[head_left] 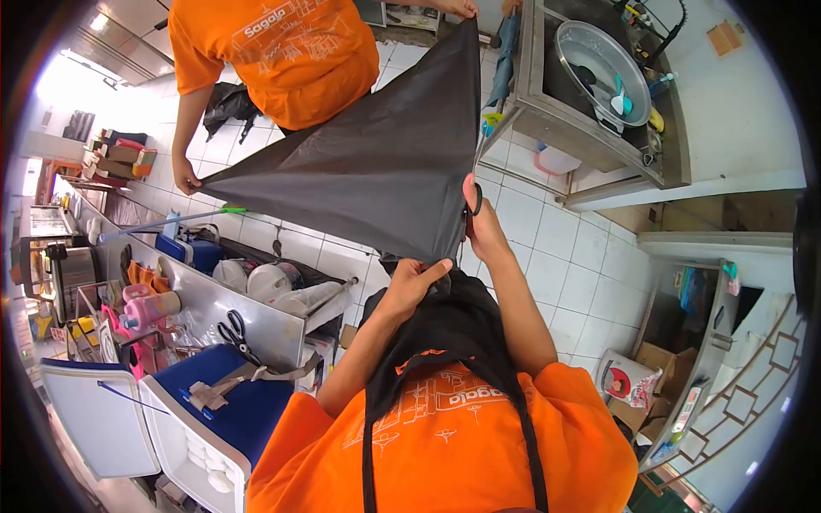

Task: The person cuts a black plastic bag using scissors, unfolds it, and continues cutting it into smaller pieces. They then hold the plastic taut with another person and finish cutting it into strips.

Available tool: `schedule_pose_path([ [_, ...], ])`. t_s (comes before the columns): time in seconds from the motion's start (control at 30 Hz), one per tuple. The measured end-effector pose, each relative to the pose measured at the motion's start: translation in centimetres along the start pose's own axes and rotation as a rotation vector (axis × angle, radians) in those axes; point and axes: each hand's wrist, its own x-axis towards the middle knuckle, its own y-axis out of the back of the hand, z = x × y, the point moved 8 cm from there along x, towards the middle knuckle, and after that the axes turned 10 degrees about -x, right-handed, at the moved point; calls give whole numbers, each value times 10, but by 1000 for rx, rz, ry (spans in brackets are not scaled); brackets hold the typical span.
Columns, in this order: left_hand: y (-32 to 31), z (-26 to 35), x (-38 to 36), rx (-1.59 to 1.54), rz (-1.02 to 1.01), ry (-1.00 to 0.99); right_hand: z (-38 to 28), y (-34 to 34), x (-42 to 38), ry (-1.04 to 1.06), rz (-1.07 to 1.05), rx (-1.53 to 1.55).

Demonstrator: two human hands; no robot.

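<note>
A large black plastic sheet (368, 167) is stretched between me and a co-worker (291, 64) in an orange shirt, whose two hands hold its far corners. My left hand (415, 286) pinches the sheet's near edge in front of my apron. To the right of it, my right hand (484, 227) is closed around scissors (475, 202), with a black handle loop showing at the fingers. The scissor blades are mostly hidden against the sheet's right edge.
A metal sink table (581, 141) with a large round basin (590, 51) stands at upper right. On the left are a metal counter (265, 321), other black-handled scissors (235, 333) and an open white cooler (162, 419). Shelves with boxes stand at lower right.
</note>
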Motion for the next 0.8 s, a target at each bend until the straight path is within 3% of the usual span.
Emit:
schedule_pose_path([
  [0.03, -1, 1, -1, 3, -5, 5, -1, -2, 7, -53, -97, -98],
  [0.3, 18, -7, -22, 60, 94, 123, -31, 24, 92, -10, -101, -136],
  [0.5, 29, -4, -37, 74, 135, 179, -78, 28, 143, 18, -66, -80],
  [0.6, 46, -18, -54, 175, 191, 208, -106, 59, 187, 102, 94, 17],
  [0.8, 58, -26, -79, 72, 241, 243, -121, 101, 233, -6, -132, -78],
])
